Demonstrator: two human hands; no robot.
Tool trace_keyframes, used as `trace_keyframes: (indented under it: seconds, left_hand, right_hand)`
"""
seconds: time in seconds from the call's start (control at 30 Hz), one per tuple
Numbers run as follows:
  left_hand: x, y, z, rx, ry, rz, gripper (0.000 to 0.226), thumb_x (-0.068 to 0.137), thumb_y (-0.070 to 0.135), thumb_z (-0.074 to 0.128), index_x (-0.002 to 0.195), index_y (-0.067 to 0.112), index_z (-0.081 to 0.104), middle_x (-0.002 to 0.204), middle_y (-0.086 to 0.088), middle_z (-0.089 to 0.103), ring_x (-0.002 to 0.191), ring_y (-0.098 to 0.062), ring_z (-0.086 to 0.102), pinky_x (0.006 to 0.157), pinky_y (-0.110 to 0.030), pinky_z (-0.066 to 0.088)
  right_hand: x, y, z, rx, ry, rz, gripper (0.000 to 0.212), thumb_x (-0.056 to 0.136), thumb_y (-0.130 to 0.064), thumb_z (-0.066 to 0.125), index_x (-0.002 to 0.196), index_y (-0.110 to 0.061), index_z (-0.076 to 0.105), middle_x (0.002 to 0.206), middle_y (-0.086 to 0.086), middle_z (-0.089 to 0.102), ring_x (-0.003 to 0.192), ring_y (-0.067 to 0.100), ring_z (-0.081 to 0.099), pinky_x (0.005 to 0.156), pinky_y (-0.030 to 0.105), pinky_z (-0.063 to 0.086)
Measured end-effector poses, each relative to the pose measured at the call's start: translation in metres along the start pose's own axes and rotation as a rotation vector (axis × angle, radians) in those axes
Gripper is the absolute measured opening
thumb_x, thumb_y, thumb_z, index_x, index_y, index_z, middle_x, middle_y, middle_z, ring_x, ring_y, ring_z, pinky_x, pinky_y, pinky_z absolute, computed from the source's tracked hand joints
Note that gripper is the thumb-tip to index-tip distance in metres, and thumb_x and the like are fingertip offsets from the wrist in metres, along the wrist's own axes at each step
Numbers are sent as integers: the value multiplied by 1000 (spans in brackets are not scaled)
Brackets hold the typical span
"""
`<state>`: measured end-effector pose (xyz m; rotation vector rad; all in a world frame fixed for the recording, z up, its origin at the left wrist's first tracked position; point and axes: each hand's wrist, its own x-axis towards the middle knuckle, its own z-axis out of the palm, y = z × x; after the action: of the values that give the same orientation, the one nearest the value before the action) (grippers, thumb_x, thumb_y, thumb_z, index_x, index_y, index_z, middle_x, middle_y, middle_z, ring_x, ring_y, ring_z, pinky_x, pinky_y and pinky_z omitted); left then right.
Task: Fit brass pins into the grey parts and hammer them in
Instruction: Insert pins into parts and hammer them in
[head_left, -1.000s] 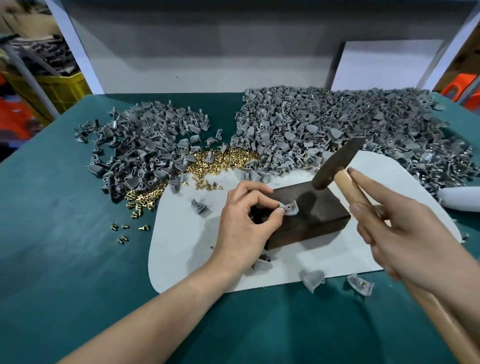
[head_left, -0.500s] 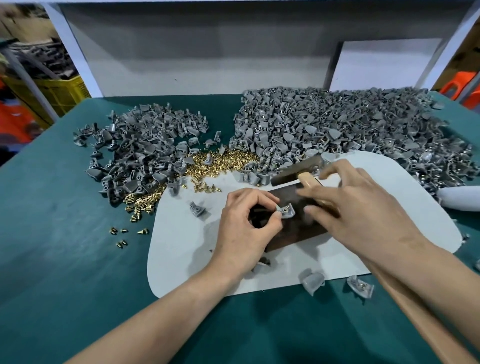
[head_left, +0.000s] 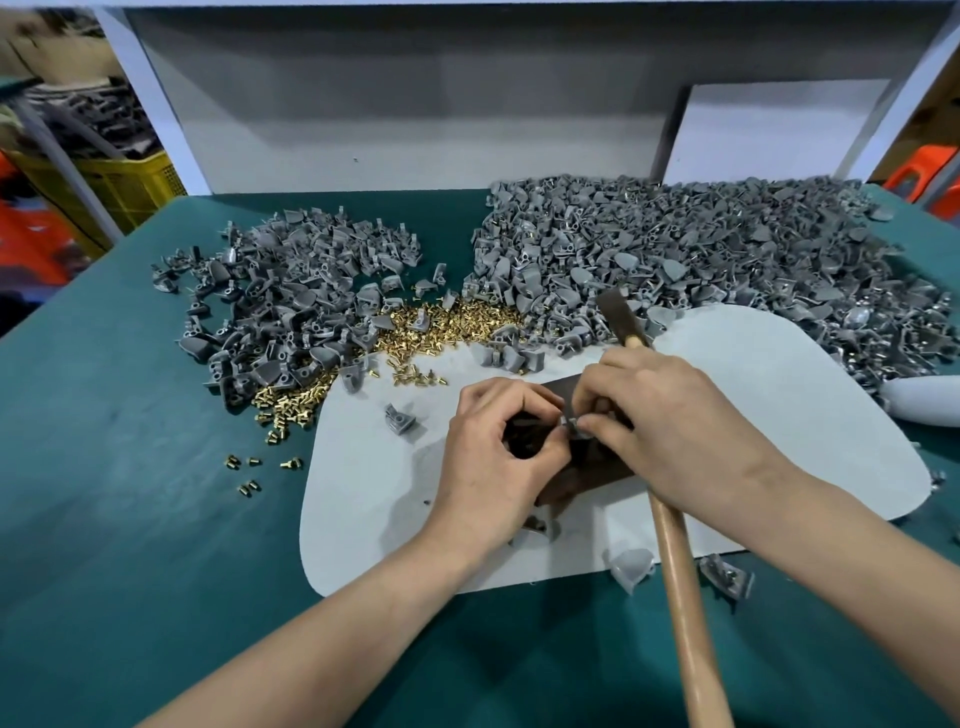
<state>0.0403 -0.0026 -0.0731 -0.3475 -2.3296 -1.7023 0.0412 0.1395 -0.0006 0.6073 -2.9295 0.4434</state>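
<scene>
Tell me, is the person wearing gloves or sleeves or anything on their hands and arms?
No gloves. The left hand and right hand are bare, with no rings, and no watch or bracelet shows on either wrist. The arms are bare too, so no sleeves show.

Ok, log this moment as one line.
left hand pinches part over block | right hand holds hammer, touches part | hammer head clear of part

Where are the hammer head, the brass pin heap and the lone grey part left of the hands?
hammer head (head_left: 615, 310): head view, its dark metal side.
brass pin heap (head_left: 462, 319): head view, middle of the heap.
lone grey part (head_left: 399, 420): head view, its top face.
</scene>
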Motion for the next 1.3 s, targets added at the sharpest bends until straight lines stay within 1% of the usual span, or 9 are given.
trace_keyframes:
  seconds: [0.17,0.3,0.4,0.53,0.8,0.97,1.1,1.2,1.3]
  left_hand:
    - [0,1,1,-9,16,0,15,76,4,73,77,16,63,90,10,65,104,-3,45,87,-37,46]
    - [0,1,1,-16,15,-16,13,76,3,72,77,13,64,90,9,66,106,-5,46,89,-39,45]
    - [0,2,1,-18,5,-22,12,77,5,72,77,15,64,91,10,67,107,-6,46,91,-37,44]
    - [0,3,0,-15,4,-24,10,78,7,72,78,14,65,92,9,66,107,-5,46,91,-33,43]
    - [0,3,0,34,14,-6,11,77,8,72,79,17,66,92,13,65,104,-2,46,88,-15,37]
    - [0,3,0,29,7,-7,11,77,9,73,80,17,66,92,11,65,104,0,44,87,-12,35]
    - [1,2,-1,35,13,0,11,77,8,73,80,16,66,92,10,66,104,-4,46,88,-13,35]
    - [1,2,0,36,14,7,11,78,8,73,80,16,66,92,10,66,105,-7,47,88,-14,36]
    - [0,2,0,26,11,0,10,78,9,73,80,16,66,92,10,66,106,-6,46,88,-15,37]
  right_hand:
    - [1,-8,0,5,7,5,4,92,-18,55,96,-20,53,95,-1,56,93,22,53,82,37,45]
    - [3,-6,-5,32,8,33,10,86,-12,62,92,-19,65,83,-6,54,89,19,56,82,35,45]
    - [3,-3,-5,31,3,41,13,84,-10,65,88,-21,70,83,-10,57,90,16,57,85,34,45]
    - [1,3,-1,130,75,45,14,80,-7,70,81,-21,72,74,-20,49,80,9,52,78,24,41]
    - [-1,6,9,180,95,76,14,79,-9,72,79,-23,69,77,-14,56,87,9,44,74,18,29]
    - [-4,3,7,245,130,47,24,72,-2,75,74,-25,66,69,-18,52,78,-12,48,68,0,32]
    - [-5,5,9,276,149,62,23,71,-1,77,77,-22,69,64,-20,50,73,-18,51,64,-4,33]
    - [-6,8,8,240,160,61,15,71,-6,79,76,-19,73,67,-20,55,74,-9,53,69,-3,32]
    - [-6,9,9,203,155,47,13,71,-7,78,76,-17,73,72,-9,61,77,8,50,75,2,33]
